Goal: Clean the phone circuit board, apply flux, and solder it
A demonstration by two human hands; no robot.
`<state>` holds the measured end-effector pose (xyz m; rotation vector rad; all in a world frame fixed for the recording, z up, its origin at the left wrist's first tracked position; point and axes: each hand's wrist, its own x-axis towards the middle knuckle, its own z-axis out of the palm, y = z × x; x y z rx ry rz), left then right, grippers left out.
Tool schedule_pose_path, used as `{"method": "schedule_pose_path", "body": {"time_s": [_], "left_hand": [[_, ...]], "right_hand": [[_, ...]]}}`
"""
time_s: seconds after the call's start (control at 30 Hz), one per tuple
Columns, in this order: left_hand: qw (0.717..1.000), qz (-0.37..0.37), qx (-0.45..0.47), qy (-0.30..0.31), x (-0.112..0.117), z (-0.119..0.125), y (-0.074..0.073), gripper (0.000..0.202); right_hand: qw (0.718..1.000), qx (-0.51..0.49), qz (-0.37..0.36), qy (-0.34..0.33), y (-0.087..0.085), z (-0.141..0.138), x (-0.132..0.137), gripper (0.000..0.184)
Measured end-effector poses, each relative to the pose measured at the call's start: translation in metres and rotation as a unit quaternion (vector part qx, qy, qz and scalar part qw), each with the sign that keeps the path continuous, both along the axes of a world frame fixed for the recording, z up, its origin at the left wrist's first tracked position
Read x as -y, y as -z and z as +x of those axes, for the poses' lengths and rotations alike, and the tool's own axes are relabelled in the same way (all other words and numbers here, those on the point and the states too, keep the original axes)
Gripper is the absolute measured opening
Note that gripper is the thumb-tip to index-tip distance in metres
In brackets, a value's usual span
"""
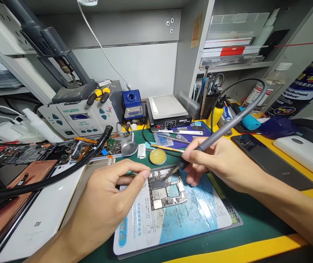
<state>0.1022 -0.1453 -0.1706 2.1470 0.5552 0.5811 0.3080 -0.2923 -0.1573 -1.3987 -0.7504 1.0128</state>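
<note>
My right hand (208, 159) grips a soldering iron (200, 148) like a pen, its tip slanting down to the left onto a phone circuit board (159, 193). The tip meets a dark grey area in the board's upper part. At the board's upper left edge is my left hand (118, 190), thumb and index finger pinched together. What lies between those fingertips, if anything, is hidden. The board rests on a white and blue printed pad (197, 215). Just behind it sits an open round tin of yellow paste (158, 156).
A black hose (71, 173) arches in from the left over several phones (38, 212). At the back stand a hot air station (82, 117) and a flat heating plate (169, 107). The iron's cable loops right, near a dark phone (271, 160) and a spray can (301, 87).
</note>
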Motion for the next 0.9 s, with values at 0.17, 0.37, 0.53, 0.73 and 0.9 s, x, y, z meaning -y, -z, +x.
{"method": "schedule_pose_path", "body": {"time_s": [0.17,0.37,0.53,0.73,0.9], "left_hand": [[1.000,-0.002,-0.006,0.000,0.0000,-0.0019,-0.0006,0.009],[1.000,-0.008,-0.010,-0.004,-0.0005,-0.0017,-0.0009,0.009],[1.000,-0.021,-0.016,-0.005,-0.0005,-0.0001,-0.0011,0.012],[0.999,-0.029,-0.018,-0.006,-0.0009,-0.0013,-0.0003,0.013],[0.999,-0.032,-0.029,-0.014,-0.0008,-0.0027,-0.0001,0.018]], "right_hand": [[1.000,-0.008,-0.002,0.001,-0.0002,0.0005,0.0000,0.026],[1.000,-0.007,0.001,0.000,0.0006,0.0005,0.0020,0.028],[1.000,-0.002,-0.004,0.001,0.0008,0.0008,0.0022,0.027],[1.000,-0.001,-0.008,0.005,-0.0010,0.0000,-0.0002,0.029],[1.000,0.004,-0.011,0.007,-0.0013,-0.0009,-0.0004,0.029]]}}
